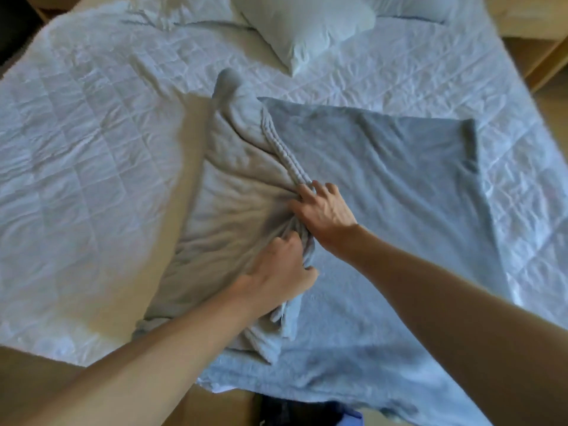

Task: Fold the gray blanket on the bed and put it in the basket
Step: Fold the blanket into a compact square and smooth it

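White quilted bedding fills my view, covering the bed [92, 133] almost edge to edge, with a white pillow [307, 29] lying at the far end. On my side of the pillow the gray blanket [384, 179] is spread over the bed, and its nearest edge hangs over the bed's edge, well away from the pillow. To the right of the pillow's line it lies mostly flat with one far corner turned over. To the left it is rumpled and creased. Between the two parts, a gathered ridge of cloth runs from just below the pillow towards me. Both hands are on that ridge. The right hand [325, 210], the one closer to the pillow, grips the ridge with curled fingers. The left hand [281, 265], just behind it, clutches a bunch of the same cloth.
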